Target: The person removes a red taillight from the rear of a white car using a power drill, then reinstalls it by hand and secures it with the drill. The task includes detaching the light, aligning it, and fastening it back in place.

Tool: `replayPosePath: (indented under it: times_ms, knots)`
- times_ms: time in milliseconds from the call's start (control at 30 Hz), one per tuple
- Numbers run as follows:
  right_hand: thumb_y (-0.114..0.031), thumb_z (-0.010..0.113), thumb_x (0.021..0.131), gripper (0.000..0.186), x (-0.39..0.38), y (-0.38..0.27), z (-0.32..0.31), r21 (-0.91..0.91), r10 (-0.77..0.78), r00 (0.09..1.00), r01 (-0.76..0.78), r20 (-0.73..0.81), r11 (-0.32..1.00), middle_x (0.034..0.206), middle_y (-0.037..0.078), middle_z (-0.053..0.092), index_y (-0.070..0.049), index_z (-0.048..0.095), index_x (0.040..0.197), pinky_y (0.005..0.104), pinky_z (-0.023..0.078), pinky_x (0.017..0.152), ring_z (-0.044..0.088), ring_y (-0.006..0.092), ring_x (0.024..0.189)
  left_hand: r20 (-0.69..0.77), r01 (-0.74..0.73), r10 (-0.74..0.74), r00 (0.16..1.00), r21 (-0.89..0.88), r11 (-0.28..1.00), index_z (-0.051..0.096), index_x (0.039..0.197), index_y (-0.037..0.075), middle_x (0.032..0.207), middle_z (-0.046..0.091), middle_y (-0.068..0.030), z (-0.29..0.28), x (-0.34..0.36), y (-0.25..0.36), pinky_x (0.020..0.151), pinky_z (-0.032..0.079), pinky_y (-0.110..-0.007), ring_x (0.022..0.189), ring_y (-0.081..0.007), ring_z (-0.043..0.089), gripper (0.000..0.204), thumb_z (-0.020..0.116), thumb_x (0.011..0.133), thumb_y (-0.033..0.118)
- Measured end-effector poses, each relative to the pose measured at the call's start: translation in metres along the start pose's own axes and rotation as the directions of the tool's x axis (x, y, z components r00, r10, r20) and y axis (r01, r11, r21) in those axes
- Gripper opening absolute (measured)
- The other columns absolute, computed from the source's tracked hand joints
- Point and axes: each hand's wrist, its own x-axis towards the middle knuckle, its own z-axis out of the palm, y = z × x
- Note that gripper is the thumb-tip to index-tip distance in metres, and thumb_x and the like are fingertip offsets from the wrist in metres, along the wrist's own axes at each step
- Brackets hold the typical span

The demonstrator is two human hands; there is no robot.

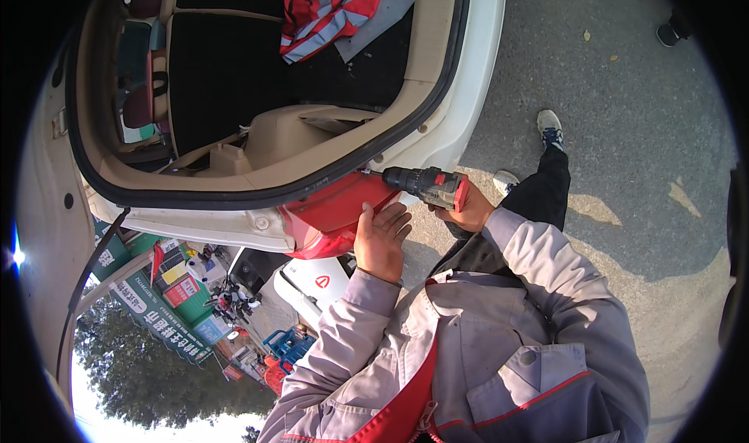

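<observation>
My right hand (474, 215) grips a black, grey and red cordless drill (421, 182). Its tip meets the upper edge of a red tail light (316, 213) on the rear corner of a white car (477, 45), near the black seal round the open hatch. Beneath the drill, my left hand (378, 240) is held up beside the tail light, palm showing and fingers apart, with nothing in it; whether it touches the lamp I cannot tell. The bit's very end is small and hard to make out.
A red and silver cloth (328, 10) lies in the trunk. The raised hatch (47, 209) fills the left edge. A white vehicle (308, 283), blue cases (289, 348) and shop signs appear below the car. Another person's foot (667, 33) stands on the pavement (608, 92).
</observation>
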Motion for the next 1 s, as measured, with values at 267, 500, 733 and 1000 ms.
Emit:
replayPosePath:
  times_ms: [267, 500, 733, 1000]
  knots:
    - [0.002, 0.074, 0.082, 0.031, 0.005, -0.005, -0.002, -0.133, -0.007, 1.000, 0.011, 0.031, 0.991, 0.095, 0.007, 0.074, -0.004, 0.068, 0.112, 0.0340, 0.056, 0.084, 0.071, 0.0176, 0.089, -0.014, 0.013, -0.013, 1.000, -0.001, 1.000, 0.064, 0.124, -0.004, 0.121, 0.067, -0.0149, 0.000, 0.000, 0.000, 0.101, 0.043, -0.041, 0.112, -0.0289, 0.061, 0.071, 0.051, 0.102, 0.061]
    - [-0.013, 0.074, 0.083, 0.037, 0.006, -0.016, -0.009, -0.457, -0.058, 0.992, 0.104, 0.114, 0.883, 0.117, 0.012, 0.070, -0.009, 0.066, 0.119, 0.0375, 0.052, 0.095, 0.067, 0.0276, 0.108, 0.005, 0.038, -0.038, 0.999, -0.013, 0.999, 0.061, 0.136, -0.002, 0.127, 0.067, -0.0133, -0.001, 0.000, 0.003, 0.103, 0.043, -0.043, 0.115, -0.0302, 0.061, 0.069, 0.048, 0.104, 0.058]
    - [-0.015, 0.072, 0.092, 0.047, 0.006, -0.027, -0.010, 0.006, 0.059, 0.997, -0.060, 0.057, 0.998, 0.133, 0.013, 0.066, -0.005, 0.060, 0.137, 0.0329, 0.049, 0.108, 0.063, 0.0238, 0.123, -0.043, 0.024, -0.025, 0.999, -0.009, 1.000, 0.065, 0.124, -0.004, 0.120, 0.065, -0.0148, 0.003, 0.000, 0.001, 0.102, 0.043, -0.041, 0.113, -0.0294, 0.060, 0.072, 0.053, 0.100, 0.063]
    - [-0.012, 0.075, 0.089, 0.064, 0.001, -0.050, -0.036, -0.443, -0.100, 0.986, 0.149, 0.132, 0.884, 0.127, 0.014, 0.070, -0.008, 0.054, 0.149, 0.0353, 0.053, 0.102, 0.069, 0.0271, 0.114, -0.040, 0.048, -0.050, 0.998, -0.051, 0.998, 0.062, 0.134, -0.001, 0.126, 0.068, -0.0132, -0.007, 0.006, -0.004, 0.104, 0.043, -0.043, 0.117, -0.0313, 0.060, 0.067, 0.048, 0.104, 0.057]
